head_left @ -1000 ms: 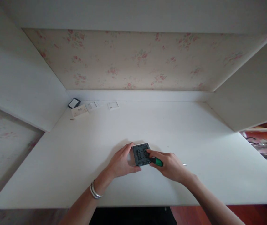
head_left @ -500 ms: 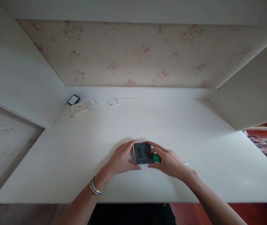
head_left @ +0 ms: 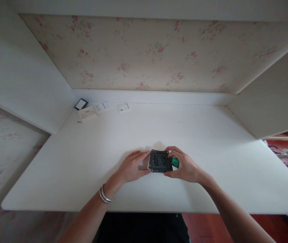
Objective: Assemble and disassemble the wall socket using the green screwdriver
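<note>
Between my two hands is what looks like a wall socket panel with a black back (head_left: 161, 162). Along its left side shows a white frame (head_left: 149, 161), and the black part sits tilted against it. My left hand (head_left: 135, 165) grips the white frame by its left edge, thumb below and fingers above. On the other side, my right hand (head_left: 185, 166) pinches the right end of the black back from top and bottom. Tucked in the same hand is a green handle (head_left: 175, 162), like a screwdriver's; its shaft is hidden by the hand.
At the back left of the white table (head_left: 197, 131) lie a black-rimmed piece (head_left: 81, 104), a white wall plate (head_left: 87, 113) and white frames (head_left: 124, 107). A small dark screw-like bit (head_left: 79, 122) lies nearby. Side panels and a back ledge bound the table.
The panel has shifted right and tipped, its black back now standing out from the white frame. Both hands moved with it. The metal shaft seen behind my right hand is now out of sight.
</note>
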`<state>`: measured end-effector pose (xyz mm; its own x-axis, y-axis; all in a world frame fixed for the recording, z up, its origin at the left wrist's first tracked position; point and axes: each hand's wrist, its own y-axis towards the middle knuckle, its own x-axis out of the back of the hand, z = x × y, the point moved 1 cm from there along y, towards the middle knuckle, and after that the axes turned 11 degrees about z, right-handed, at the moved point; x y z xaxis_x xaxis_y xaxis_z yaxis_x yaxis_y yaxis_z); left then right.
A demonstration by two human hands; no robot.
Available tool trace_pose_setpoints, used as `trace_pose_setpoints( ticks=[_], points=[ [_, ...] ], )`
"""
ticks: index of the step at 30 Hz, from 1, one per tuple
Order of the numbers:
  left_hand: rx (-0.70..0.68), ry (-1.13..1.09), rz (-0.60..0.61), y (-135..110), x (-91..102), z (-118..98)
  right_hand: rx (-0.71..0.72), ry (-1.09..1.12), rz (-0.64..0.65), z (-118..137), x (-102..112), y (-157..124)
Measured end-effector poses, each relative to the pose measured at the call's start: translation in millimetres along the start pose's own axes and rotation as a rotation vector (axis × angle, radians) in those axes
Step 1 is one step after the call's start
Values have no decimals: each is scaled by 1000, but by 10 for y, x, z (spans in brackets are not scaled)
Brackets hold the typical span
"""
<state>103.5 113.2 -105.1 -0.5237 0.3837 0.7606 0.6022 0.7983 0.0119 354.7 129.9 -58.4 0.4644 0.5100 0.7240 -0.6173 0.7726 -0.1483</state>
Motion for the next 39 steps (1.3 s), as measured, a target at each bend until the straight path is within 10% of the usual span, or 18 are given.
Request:
trace_pose_setpoints(
  ticks=[9, 27, 32, 39],
  points=[
    [-39, 23, 1, 13, -47, 52, 20, 77, -170, 29, 158, -110],
    [319, -184, -342, -1, -63, -194, -29, 21, -197, -212, 185, -349],
    [579, -124, -214, -36, -159, -495, -38, 17, -186, -204, 188, -393],
    [507, -162, -162, 51, -152, -442, -59, 29, -183, -166, 201, -454]
  ],
)
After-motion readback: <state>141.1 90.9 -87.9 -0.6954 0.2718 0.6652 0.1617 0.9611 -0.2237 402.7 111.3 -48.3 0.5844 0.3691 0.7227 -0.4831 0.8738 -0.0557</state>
